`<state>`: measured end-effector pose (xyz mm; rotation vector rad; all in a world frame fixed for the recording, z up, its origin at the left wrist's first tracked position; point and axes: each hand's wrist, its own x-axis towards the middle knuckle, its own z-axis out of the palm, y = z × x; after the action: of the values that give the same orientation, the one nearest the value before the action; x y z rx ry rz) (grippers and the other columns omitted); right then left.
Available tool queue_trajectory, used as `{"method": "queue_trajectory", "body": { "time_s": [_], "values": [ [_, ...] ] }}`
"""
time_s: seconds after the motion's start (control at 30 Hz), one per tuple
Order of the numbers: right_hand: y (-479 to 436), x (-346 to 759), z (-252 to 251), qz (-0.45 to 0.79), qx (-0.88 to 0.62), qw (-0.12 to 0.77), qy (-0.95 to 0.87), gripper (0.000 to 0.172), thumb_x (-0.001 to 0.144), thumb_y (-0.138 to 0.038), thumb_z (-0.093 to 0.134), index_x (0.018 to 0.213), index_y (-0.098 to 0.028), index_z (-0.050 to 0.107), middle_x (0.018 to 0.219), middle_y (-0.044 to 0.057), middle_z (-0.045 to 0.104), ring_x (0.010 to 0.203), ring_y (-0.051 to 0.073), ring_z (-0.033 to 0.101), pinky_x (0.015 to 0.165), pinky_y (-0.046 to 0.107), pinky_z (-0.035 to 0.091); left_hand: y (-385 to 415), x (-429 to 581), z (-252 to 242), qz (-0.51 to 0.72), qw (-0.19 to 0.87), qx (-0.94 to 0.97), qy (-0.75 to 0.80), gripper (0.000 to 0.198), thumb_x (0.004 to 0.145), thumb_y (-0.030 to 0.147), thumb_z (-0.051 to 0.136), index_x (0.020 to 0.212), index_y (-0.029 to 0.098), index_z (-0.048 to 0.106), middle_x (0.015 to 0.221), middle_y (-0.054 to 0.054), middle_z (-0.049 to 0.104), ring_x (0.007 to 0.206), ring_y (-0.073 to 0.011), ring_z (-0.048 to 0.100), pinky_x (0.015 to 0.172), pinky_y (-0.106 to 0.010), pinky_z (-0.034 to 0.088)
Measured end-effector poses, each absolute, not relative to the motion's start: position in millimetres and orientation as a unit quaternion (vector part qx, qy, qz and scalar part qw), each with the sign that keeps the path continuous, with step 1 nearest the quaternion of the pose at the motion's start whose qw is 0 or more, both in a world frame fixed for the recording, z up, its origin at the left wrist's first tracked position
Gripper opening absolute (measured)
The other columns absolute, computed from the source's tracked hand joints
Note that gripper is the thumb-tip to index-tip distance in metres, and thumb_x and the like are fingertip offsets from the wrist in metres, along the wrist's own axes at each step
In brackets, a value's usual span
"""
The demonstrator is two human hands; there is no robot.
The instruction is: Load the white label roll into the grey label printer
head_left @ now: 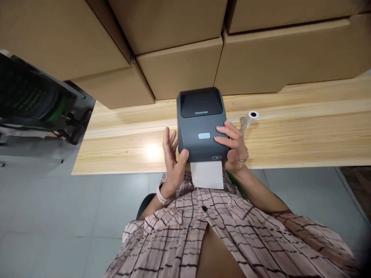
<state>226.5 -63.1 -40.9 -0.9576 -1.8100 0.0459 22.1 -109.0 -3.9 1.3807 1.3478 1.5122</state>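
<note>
A dark grey label printer (199, 144) with a glossy black window and a light blue button sits on the wooden table near its front edge. From its front slot hangs a strip of white label paper (207, 175). My left hand (174, 162) is at the printer's left side, thumb against the front left corner and fingers stretched out, with no grip on it. On the other side, my right hand (234, 144) holds the printer's right edge, fingertips over the top cover. The undersides of both palms are hidden. A small white paper roll (252, 116) stands just beyond my right hand.
Large cardboard boxes (182, 67) are stacked along the back of the wooden table (304, 131), close behind the printer. A dark chair-like object (34, 96) stands on the floor at the left. The table's front edge runs close to my body.
</note>
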Motion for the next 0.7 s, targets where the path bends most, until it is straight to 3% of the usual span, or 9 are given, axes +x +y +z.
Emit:
{"method": "queue_trajectory", "body": {
  "time_s": [0.07,0.13,0.2,0.3,0.37,0.53,0.7],
  "values": [
    [-65,224,-38,0.036,-0.410,0.523,-0.746,0.069,0.108,-0.038,0.006,0.164,-0.045,0.046,0.151,0.003,0.063,0.153,0.036,0.053,0.121,0.071,0.046,-130,23,-15,0.640,0.275,0.475,0.537,0.036,0.102,0.060,0.063,0.125,0.032,0.069,0.128,-0.006,0.071,0.111,-0.0226,0.070,0.096,-0.038,0.060],
    [-67,221,-37,0.053,-0.416,0.537,-0.732,0.068,0.109,-0.040,0.006,0.159,-0.047,0.051,0.148,0.002,0.065,0.153,0.035,0.053,0.122,0.070,0.046,-146,23,-20,0.606,0.314,0.471,0.558,0.042,0.099,0.063,0.066,0.082,0.025,0.068,0.081,-0.002,0.066,0.075,-0.0178,0.061,0.072,-0.033,0.055],
    [-68,218,-36,0.059,-0.428,0.545,-0.719,0.068,0.109,-0.041,0.006,0.156,-0.045,0.055,0.145,0.003,0.066,0.153,0.036,0.053,0.122,0.070,0.045,-153,23,-17,0.507,0.463,0.464,0.560,0.051,0.090,0.068,0.074,0.068,0.023,0.064,0.063,0.001,0.057,0.061,-0.0146,0.051,0.060,-0.031,0.048],
    [-68,217,-32,0.049,-0.445,0.521,-0.726,0.071,0.109,-0.046,0.003,0.154,-0.039,0.058,0.141,0.007,0.067,0.151,0.038,0.054,0.120,0.072,0.045,-147,23,-5,0.390,0.673,0.382,0.499,0.054,0.073,0.071,0.087,0.068,0.021,0.069,0.056,0.004,0.056,0.049,-0.0106,0.044,0.050,-0.027,0.041],
    [-68,220,-25,0.045,-0.435,0.511,-0.740,0.069,0.111,-0.049,0.006,0.152,-0.038,0.060,0.140,0.008,0.067,0.149,0.037,0.055,0.120,0.069,0.046,-140,22,1,0.361,0.731,0.353,0.458,0.055,0.068,0.071,0.091,0.066,0.020,0.070,0.053,0.003,0.057,0.043,-0.0084,0.041,0.045,-0.026,0.035],
    [-69,228,7,0.040,-0.419,0.457,-0.784,0.067,0.112,-0.062,0.013,0.145,-0.043,0.068,0.138,0.006,0.067,0.140,0.035,0.058,0.122,0.063,0.043,-135,8,4,0.350,0.667,0.446,0.483,0.050,0.079,0.065,0.088,0.066,0.019,0.073,0.057,0.000,0.063,0.049,-0.0101,0.049,0.049,-0.025,0.038],
    [-62,228,35,-0.004,-0.421,0.355,-0.835,0.055,0.113,-0.067,0.028,0.123,-0.040,0.075,0.147,-0.001,0.071,0.148,0.034,0.055,0.131,0.069,0.024,-135,-17,9,0.410,0.553,0.490,0.534,0.056,0.086,0.068,0.080,0.061,0.019,0.070,0.056,0.000,0.062,0.050,-0.0102,0.048,0.050,-0.025,0.041]
  ]
}}
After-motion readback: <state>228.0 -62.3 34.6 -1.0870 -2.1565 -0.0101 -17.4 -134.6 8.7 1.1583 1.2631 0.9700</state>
